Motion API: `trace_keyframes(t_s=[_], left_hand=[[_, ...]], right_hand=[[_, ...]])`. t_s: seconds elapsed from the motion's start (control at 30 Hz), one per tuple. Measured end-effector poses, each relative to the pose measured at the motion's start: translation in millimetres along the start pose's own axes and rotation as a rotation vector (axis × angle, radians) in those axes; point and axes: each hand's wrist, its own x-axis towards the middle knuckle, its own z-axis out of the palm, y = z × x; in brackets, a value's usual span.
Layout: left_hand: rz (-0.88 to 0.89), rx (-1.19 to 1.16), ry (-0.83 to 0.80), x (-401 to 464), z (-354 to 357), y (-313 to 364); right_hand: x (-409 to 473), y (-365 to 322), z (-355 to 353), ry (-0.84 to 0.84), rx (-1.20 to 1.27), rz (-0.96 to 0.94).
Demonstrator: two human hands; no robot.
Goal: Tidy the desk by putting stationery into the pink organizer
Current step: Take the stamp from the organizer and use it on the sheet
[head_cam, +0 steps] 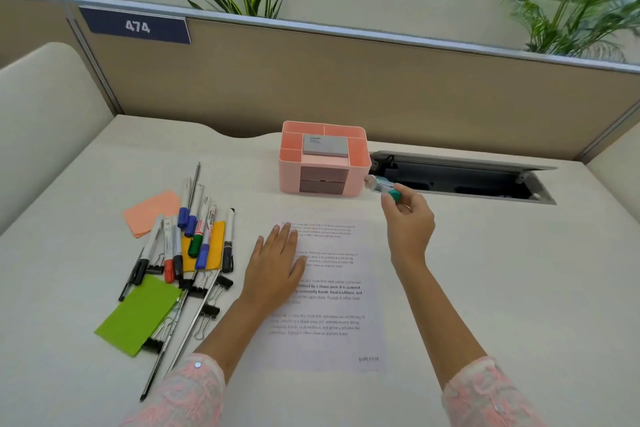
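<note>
The right hand (408, 215) pinches a small green-capped tube (382, 186) between thumb and fingertips; its pale, see-through end points away from the hand and sits just beside the right wall of the pink organizer (323, 180). What kind of tube it is cannot be told. The organizer stands beyond both hands, a rounded pink box with open compartments on top, a grey pad (325, 146) lying in the middle one, and two darker drawers (322, 179) stacked in its front.

The left hand (277, 263) lies flat, fingers straight and together, pressing on the left edge of a printed sheet of paper (332, 291) that stretches between the two forearms.

Further to the left of that hand is the loose heap: markers (194, 229) with blue, green, red and black caps, black binder clips (211, 308), and pads of sticky notes in orange (150, 213), yellow (216, 246) and green (136, 315).

Beyond the right hand an open cable hatch (460, 177) is sunk in the desk (485, 270).
</note>
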Motion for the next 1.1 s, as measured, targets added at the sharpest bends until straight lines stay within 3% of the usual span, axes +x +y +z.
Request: trace_keyframes(t_s=[0.17,0.5,1.1], left_hand=[[0.001,-0.005,0.003,18,10,-7],[0.005,0.080,0.030,22,23,-12],[0.001,0.072,0.008,22,22,-13]], right_hand=[[38,0,43,-0.048,-0.007,-0.184],[85,30,114,-0.107,-0.249,-0.486],[84,28,111,-0.165,-0.312,-0.484]])
